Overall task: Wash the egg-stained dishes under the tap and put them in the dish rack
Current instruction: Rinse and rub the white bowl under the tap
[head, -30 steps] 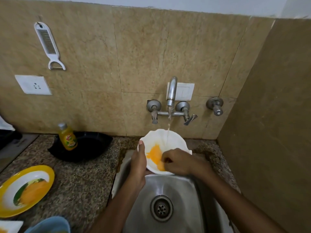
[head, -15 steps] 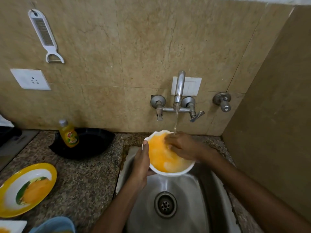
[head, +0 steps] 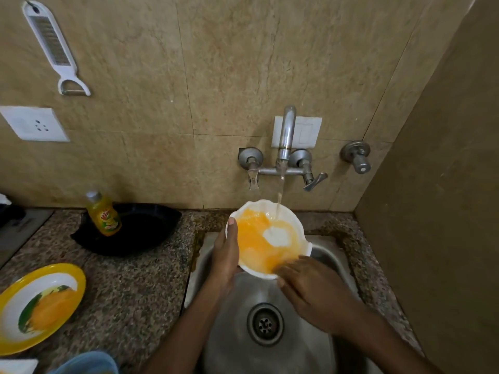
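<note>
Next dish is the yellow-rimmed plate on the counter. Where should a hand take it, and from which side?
Pinch the yellow-rimmed plate at its right rim, coming from the sink side. It lies flat on the counter with egg smeared across the middle, while that yellow rim looks clean, so a thumb over the rim should probably hold without slipping.

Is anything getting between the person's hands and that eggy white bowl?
Nothing visible. The left hand grips the bowl by its rim, and the right hand touches its near edge.
</note>
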